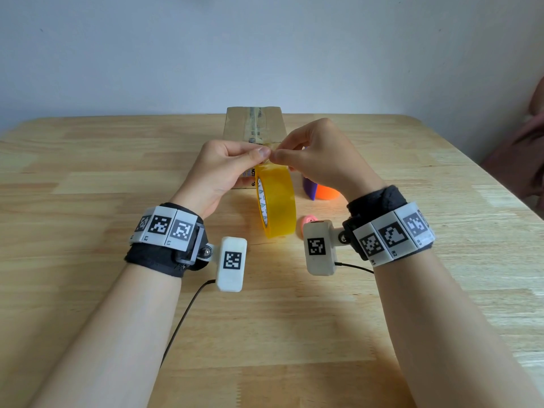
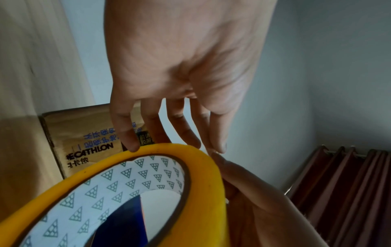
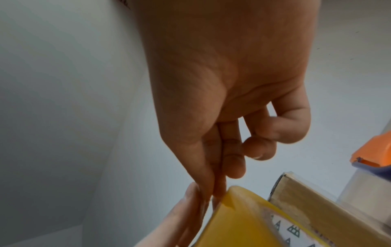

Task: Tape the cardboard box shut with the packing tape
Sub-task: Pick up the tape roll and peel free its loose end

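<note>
1. The tape roll (image 1: 276, 201) stands on edge above the table (image 1: 88, 178), held up at its top between both hands, just in front of the box (image 1: 254, 125).
2. The left hand (image 1: 223, 169) pinches the top of the roll, thumb toward the camera and fingers (image 2: 127, 133) curled over the yellow rim.
3. The right hand (image 1: 318, 160) meets it there, thumb and forefinger pinched together at the roll's top edge; whether they hold a free end of tape I cannot tell.
4. The box lies flat on the table beyond the hands, with a strip of old tape along its top seam.
5. An orange and purple object (image 1: 321, 189) sits right of the roll, partly hidden by the right wrist; a small pink thing (image 1: 307, 223) lies nearer.
</note>
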